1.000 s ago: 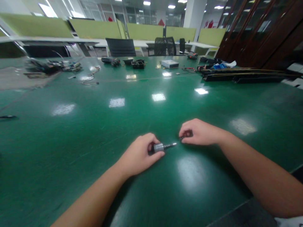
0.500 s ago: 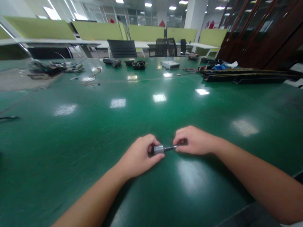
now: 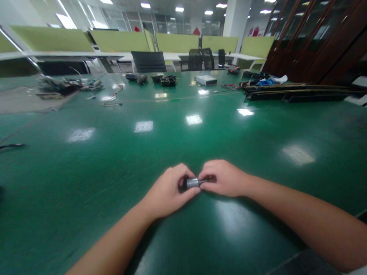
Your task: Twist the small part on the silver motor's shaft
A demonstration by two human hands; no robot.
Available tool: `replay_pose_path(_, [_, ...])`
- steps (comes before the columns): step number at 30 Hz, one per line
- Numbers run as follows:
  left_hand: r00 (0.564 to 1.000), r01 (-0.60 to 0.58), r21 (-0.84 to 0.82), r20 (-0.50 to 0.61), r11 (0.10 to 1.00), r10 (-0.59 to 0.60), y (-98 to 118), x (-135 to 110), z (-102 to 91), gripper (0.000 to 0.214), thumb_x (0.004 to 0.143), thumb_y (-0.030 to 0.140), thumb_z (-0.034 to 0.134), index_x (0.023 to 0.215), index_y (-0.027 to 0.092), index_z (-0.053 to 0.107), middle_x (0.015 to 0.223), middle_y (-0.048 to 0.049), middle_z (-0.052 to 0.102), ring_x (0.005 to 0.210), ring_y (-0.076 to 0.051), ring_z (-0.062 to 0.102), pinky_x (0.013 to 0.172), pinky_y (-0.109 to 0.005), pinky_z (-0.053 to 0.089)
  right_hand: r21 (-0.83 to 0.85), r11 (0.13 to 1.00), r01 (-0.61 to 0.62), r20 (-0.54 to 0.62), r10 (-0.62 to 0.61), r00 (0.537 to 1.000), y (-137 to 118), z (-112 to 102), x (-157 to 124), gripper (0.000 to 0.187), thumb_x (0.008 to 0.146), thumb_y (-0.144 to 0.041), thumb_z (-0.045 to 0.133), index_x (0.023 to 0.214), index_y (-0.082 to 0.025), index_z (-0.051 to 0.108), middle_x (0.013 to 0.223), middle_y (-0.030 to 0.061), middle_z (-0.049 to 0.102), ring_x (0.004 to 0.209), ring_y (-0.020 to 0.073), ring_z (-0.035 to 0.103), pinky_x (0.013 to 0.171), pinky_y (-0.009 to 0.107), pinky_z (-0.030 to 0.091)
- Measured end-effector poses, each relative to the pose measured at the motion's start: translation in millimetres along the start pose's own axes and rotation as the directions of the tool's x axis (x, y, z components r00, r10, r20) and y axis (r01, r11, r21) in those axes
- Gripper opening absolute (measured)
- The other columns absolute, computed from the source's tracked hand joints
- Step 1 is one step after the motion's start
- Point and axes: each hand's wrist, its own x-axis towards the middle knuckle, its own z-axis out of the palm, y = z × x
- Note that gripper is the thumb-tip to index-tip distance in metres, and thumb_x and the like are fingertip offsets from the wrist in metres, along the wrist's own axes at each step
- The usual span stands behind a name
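Observation:
A small silver and black cylinder, much like a small motor [image 3: 192,183], is held just above or on the green table in front of me; I cannot tell which. My left hand [image 3: 168,191] wraps its thumb and fingers around the black end. From the silver end a thin dark lead or stem [image 3: 204,180] runs to the right. My right hand [image 3: 225,178] pinches that thin part close to the cylinder, its fingertips almost meeting those of my left hand. The fingers hide part of both pieces.
Across the green table [image 3: 183,145] lie a tangle of electronic parts [image 3: 69,84], a cable [image 3: 111,102], a power drill [image 3: 136,78], binder-like black clips [image 3: 168,80], a white box [image 3: 206,80] and long black strips [image 3: 286,92]. A dark cable end [image 3: 13,145] is at the far left.
My right hand has slid left along the thin dark part, right up to the silver cylinder. My left hand keeps its grip in nearly the same place.

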Motion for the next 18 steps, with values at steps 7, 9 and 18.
replay_pose_path(7, [0.999,0.046,-0.025,-0.008,0.999,-0.047,1.7,-0.4,-2.0,0.017,0.084,0.033,0.069,0.095,0.020,0.066,0.077,0.0001,0.060,0.069,-0.017,0.056,0.062,-0.028,0.039,0.035,0.999,-0.001,-0.007,0.002,1.000,-3.2,-0.6,0.8,0.017,0.080,-0.020,0.073,0.097,-0.017,0.075,0.088,0.0036,0.071,0.080,0.0161,0.063,0.075,0.027,0.046])
replay_pose_path(9, [0.999,0.050,-0.024,-0.003,0.998,-0.050,1.7,0.0,-2.2,0.018,0.084,0.035,0.069,0.095,0.020,0.066,0.075,0.0003,0.060,0.068,-0.017,0.056,0.061,-0.028,0.039,0.035,0.999,-0.010,-0.010,0.010,1.000,-2.5,0.0,1.1,0.016,0.081,-0.019,0.071,0.096,-0.018,0.075,0.087,0.0035,0.071,0.079,0.0157,0.063,0.074,0.027,0.046])
replay_pose_path(18, [1.000,0.027,-0.028,0.008,0.999,-0.027,-1.7,6.0,-1.7,0.016,0.085,0.033,0.068,0.092,0.021,0.063,0.078,0.0002,0.061,0.069,-0.017,0.056,0.062,-0.028,0.040,0.019,1.000,0.019,-0.019,-0.019,1.000,6.6,0.4,3.5,0.012,0.083,-0.019,0.068,0.093,-0.018,0.075,0.084,0.0023,0.070,0.077,0.0148,0.061,0.073,0.027,0.043])
